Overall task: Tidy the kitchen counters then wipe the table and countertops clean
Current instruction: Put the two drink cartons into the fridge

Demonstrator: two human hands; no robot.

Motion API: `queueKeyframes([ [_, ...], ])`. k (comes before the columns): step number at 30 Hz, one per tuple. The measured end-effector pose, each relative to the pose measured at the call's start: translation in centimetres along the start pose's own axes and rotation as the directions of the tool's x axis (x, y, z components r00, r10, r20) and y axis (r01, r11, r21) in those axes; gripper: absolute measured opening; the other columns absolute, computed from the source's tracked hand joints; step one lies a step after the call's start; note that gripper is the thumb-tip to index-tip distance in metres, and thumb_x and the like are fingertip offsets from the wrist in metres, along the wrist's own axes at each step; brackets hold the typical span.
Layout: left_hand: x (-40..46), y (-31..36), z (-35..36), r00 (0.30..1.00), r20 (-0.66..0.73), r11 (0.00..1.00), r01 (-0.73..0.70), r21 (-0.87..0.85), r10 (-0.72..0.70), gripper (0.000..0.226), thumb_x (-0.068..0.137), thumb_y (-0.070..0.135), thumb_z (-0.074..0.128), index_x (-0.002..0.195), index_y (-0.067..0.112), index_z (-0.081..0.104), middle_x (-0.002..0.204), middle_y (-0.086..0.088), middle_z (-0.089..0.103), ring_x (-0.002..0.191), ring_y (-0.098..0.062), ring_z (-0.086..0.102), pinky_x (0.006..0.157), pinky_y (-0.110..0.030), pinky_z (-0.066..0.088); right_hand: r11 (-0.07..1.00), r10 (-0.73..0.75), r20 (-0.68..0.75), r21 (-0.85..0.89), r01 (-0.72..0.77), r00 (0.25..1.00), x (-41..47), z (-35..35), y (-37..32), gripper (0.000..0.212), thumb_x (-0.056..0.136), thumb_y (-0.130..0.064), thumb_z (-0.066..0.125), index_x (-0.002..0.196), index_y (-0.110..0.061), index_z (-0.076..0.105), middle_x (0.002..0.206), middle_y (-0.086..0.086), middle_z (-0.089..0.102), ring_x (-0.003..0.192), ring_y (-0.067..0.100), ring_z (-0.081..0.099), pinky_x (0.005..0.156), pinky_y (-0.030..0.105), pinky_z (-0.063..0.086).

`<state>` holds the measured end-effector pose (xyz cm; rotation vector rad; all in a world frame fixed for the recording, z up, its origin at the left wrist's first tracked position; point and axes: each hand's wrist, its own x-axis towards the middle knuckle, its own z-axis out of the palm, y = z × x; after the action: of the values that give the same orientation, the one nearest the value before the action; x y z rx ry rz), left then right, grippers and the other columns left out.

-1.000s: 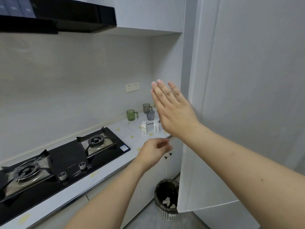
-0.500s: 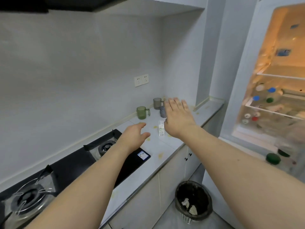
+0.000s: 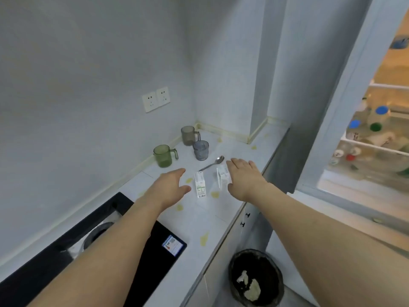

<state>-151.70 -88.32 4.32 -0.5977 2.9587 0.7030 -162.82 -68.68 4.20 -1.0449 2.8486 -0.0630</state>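
Your right hand covers part of the right carton. The print on the left carton is too small to read. The fridge shelves are blurred, and the stove is cut off.

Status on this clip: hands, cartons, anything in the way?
Both hands open: left hand beside left carton, right hand at right carton. Neither carton gripped. Both upright on counter. Spoon just behind them.
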Motion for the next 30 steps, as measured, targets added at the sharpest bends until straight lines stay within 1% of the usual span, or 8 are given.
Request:
queueKeyframes([
  [7,12.7,-1.7,3.1,0.981,0.187,0.995,-0.06,0.08,0.045,0.071,0.094,0.032,0.062,0.153,0.017,0.025,0.157,-0.001,0.031,0.143,-0.019,0.031,0.111,-0.031,0.028,0.999,0.04,0.13,0.028,-0.044,0.991,10.6,4.8,2.5,0.073,0.092,-0.022,0.049,0.153,-0.012,0.01,0.16,0.006,0.011,0.147,0.024,0.013,0.119,0.04,0.006],
  [13,20.2,-3.6,6.6,0.949,0.311,0.99,-0.09,0.109,0.052,0.06,0.088,0.032,0.066,0.14,0.019,0.039,0.141,0.001,0.047,0.124,-0.02,0.05,0.095,-0.033,0.041,0.998,0.055,0.239,0.03,-0.063,0.969,18.2,9.2,4.6,0.079,0.091,-0.022,0.053,0.154,-0.014,0.005,0.161,0.004,0.008,0.146,0.024,0.014,0.12,0.04,0.009],
  [19,23.5,-5.1,9.0,0.91,0.411,0.98,-0.128,0.151,0.055,0.08,0.089,0.038,0.067,0.153,0.022,0.022,0.154,0.004,0.033,0.137,-0.02,0.039,0.107,-0.033,0.034,0.998,0.026,0.309,0.042,-0.041,0.951,22.6,12.5,5.6,0.078,0.09,-0.015,0.047,0.154,-0.015,0.002,0.161,0.002,0.007,0.145,0.025,0.017,0.119,0.043,0.013],
  [21,24.0,-5.4,9.6,0.908,0.417,0.98,-0.119,0.161,0.042,0.078,0.087,0.04,0.068,0.15,0.024,0.025,0.147,0.006,0.038,0.131,-0.02,0.043,0.103,-0.033,0.038,0.998,-0.005,0.282,0.056,-0.011,0.959,23.5,13.4,5.8,0.074,0.088,-0.012,0.049,0.152,-0.012,0.013,0.155,0.006,0.02,0.133,0.028,0.036,0.108,0.038,0.03],
  [22,24.3,-5.6,10.0,0.91,0.412,0.981,-0.11,0.163,0.033,0.074,0.086,0.04,0.069,0.147,0.025,0.029,0.142,0.007,0.042,0.127,-0.019,0.046,0.1,-0.033,0.04,0.997,-0.022,0.263,0.071,0.004,0.965,23.8,13.7,5.9,0.068,0.086,-0.009,0.051,0.147,-0.011,0.022,0.147,0.008,0.029,0.121,0.029,0.046,0.095,0.035,0.038],
  [23,24.5,-5.6,10.2,0.915,0.402,0.982,-0.1,0.16,0.028,0.069,0.084,0.041,0.07,0.142,0.026,0.035,0.135,0.007,0.045,0.122,-0.019,0.049,0.096,-0.032,0.043,0.996,-0.034,0.248,0.089,0.012,0.968,23.9,13.8,6.1,0.06,0.084,-0.006,0.053,0.139,-0.011,0.031,0.137,0.008,0.036,0.109,0.029,0.051,0.081,0.034,0.039],
  [25,24.7,-5.0,10.2,0.918,0.396,0.983,-0.097,0.155,0.028,0.06,0.08,0.041,0.072,0.13,0.028,0.043,0.124,0.009,0.049,0.113,-0.018,0.051,0.089,-0.029,0.044,0.995,-0.039,0.26,0.102,0.013,0.965,23.7,13.0,6.5,0.047,0.081,-0.009,0.059,0.125,-0.011,0.041,0.122,0.007,0.042,0.095,0.028,0.054,0.069,0.033,0.037],
  [30,25.1,0.3,8.5,0.877,0.46,0.966,-0.221,0.134,0.137,0.049,0.075,0.038,0.075,0.116,0.027,0.052,0.099,0.011,0.055,0.089,-0.013,0.054,0.063,-0.022,0.04,0.965,0.036,0.355,0.231,-0.125,0.934,20.3,8.1,10.3,0.062,0.068,-0.039,0.079,0.116,-0.017,0.048,0.107,-0.001,0.047,0.091,0.022,0.055,0.077,0.038,0.051],
])
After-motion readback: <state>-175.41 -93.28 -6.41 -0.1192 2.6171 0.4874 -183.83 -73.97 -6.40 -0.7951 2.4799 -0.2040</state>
